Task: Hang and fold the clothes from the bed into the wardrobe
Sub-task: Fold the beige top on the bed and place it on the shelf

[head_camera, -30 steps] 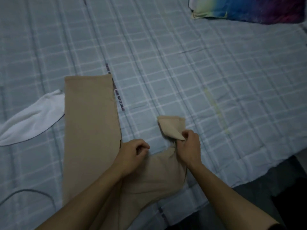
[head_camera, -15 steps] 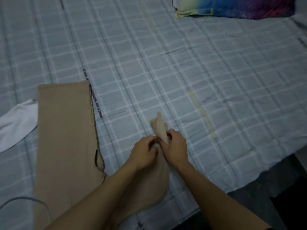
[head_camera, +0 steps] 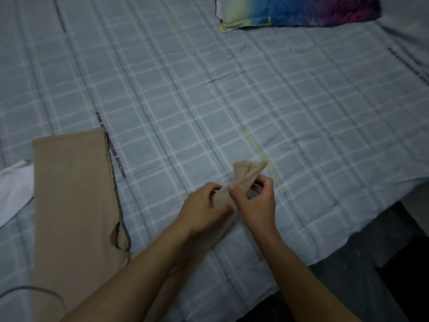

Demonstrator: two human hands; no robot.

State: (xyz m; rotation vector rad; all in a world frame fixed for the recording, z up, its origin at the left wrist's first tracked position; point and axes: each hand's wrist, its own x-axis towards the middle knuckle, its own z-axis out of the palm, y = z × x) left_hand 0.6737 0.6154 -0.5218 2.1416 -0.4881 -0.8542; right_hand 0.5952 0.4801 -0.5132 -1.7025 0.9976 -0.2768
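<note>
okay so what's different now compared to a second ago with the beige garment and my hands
The left hand left the middle of the beige garment and came across to grip the loose end beside the right hand. That end, a flat folded flap before, is now bunched and twisted between both hands. The long flat part, the white cloth and the pillow lie as before.

dim, bluish light | soft focus, grainy | wide-angle bending at edges
</note>
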